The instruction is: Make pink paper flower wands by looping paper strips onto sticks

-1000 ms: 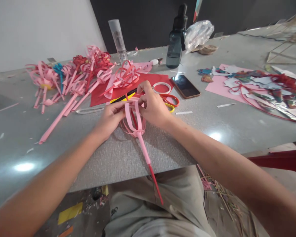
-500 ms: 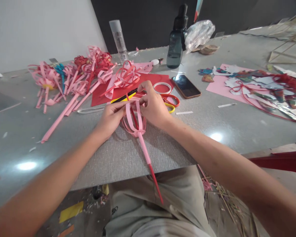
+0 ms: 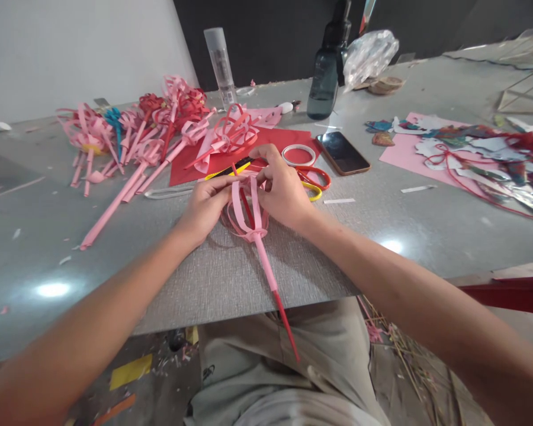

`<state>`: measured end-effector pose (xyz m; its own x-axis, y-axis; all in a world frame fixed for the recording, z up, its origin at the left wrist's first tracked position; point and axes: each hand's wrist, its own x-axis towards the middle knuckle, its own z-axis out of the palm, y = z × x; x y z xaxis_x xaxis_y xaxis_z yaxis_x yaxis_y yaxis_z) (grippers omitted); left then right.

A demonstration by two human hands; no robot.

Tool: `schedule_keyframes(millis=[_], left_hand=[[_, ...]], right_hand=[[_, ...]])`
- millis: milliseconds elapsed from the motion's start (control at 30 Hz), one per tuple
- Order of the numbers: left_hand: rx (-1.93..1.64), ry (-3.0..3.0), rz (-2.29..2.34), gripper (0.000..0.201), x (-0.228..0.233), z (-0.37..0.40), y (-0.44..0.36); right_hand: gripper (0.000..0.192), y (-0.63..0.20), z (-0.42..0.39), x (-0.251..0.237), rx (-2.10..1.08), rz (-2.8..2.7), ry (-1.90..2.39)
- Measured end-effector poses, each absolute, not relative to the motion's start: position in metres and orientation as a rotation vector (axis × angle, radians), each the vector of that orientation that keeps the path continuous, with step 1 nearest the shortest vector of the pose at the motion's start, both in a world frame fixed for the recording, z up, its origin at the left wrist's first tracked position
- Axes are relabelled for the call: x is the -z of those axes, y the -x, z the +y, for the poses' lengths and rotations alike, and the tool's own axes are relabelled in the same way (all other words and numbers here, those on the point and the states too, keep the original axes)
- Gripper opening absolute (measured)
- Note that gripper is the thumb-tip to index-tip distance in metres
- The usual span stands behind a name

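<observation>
Two hands, left hand (image 3: 204, 204), right hand (image 3: 282, 189), pinching pink paper flower (image 3: 247, 208) between them

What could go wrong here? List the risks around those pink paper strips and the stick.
1. Both hands, left hand and right hand, pinch the thin strips of the pink paper flower; a hard pull could probably tear or crease them.
2. Its stick juts past the table edge over the lap, so a knee bump might jolt the piece.
3. The scissors lie right beside the right hand, where a wrist could catch them.
</observation>
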<state>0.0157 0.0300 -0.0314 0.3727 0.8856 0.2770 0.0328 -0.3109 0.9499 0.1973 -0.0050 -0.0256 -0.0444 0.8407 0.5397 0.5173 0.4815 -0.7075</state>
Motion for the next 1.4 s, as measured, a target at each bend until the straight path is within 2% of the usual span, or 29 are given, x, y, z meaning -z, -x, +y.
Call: schedule_keyframes(millis=[500,900,1200,1400], left_hand=[[-1.135,-1.807,0.947,0.017,0.029,0.028,-0.019],[-1.105,-1.84,0.944,0.019,0.027,0.025,-0.023],[-1.153,-1.738,0.933,0.015,0.027,0.023,-0.022],[-1.193,-1.768,0.918,0.009,0.027,0.024,-0.022]], right_hand=[[0.05,-0.194,-0.003,0.022,-0.413,-1.709,1.188],[0.058,-0.192,-0.008,0.022,-0.366,-1.72,1.208],[0.051,-0.187,-0.011,0.022,-0.371,-1.623,1.264],[0.034,-0.184,-0.01,0.023,-0.371,-1.559,1.281]])
